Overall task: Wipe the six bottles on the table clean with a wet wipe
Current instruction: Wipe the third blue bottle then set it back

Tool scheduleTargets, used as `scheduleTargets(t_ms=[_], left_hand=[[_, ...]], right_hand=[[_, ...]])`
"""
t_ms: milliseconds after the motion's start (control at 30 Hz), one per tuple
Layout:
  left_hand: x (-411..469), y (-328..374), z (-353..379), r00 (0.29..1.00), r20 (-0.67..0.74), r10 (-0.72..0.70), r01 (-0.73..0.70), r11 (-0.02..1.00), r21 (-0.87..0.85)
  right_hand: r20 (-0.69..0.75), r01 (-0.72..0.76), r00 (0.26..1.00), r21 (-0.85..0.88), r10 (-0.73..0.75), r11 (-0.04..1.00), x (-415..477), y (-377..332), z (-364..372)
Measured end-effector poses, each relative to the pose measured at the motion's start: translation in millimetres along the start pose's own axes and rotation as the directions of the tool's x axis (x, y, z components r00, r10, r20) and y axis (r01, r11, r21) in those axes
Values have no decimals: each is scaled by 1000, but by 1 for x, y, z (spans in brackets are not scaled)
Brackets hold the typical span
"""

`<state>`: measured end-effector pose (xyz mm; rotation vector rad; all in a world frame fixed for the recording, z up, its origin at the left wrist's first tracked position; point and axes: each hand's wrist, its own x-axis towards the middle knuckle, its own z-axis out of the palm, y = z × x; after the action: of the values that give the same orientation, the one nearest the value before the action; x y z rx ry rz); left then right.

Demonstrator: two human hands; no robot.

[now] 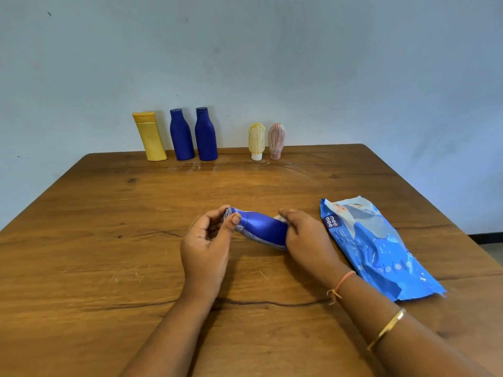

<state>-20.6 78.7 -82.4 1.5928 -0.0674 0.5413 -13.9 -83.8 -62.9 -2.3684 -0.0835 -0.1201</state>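
A glossy blue plastic bottle (261, 227) lies sideways just above the brown wooden tabletop (109, 240), held at both ends. The left hand (206, 240) has its fingers (235, 220) closed on the cap end. The right hand (307, 235) clasps the base with a white wet wipe (281, 219). A blue wipes packet (375, 246) lies just beside it.

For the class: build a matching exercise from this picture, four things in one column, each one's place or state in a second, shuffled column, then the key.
1. yellow bottle
2. pink ribbed bottle
3. blue bottle
4. wipes pack

A. lying flat at the table's right
B. held sideways in both hands
C. left end of the back row
D. right end of the back row

Pairs: 1-C, 2-D, 3-B, 4-A
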Motion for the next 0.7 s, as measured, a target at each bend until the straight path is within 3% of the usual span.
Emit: scheduleTargets(t_ms=[133, 367, 467, 567, 700], left_hand=[[1, -1, 1, 998, 48, 37, -36, 999, -9], [2, -8, 0, 990, 85, 117, -115, 993, -29], [4, -11, 0, 990, 81, 113, -106, 991, -83], [5, -11, 0, 994, 74, 84, -78, 993, -84], [5, -6, -1, 995, 69, 78, -75, 996, -56]], right_hand=[[-6, -30, 1000, 53, 31, 998, -3, -8, 2], [-27, 323, 946, 140, -323, 936, -20, -61, 9], [-19, 404, 915, 79, -404, 911, -22, -52, 13], [-15, 341, 939, -70, -343, 937, -17, -27, 9], [-51, 133, 990, 41, -131, 990, -11, -16, 1]])
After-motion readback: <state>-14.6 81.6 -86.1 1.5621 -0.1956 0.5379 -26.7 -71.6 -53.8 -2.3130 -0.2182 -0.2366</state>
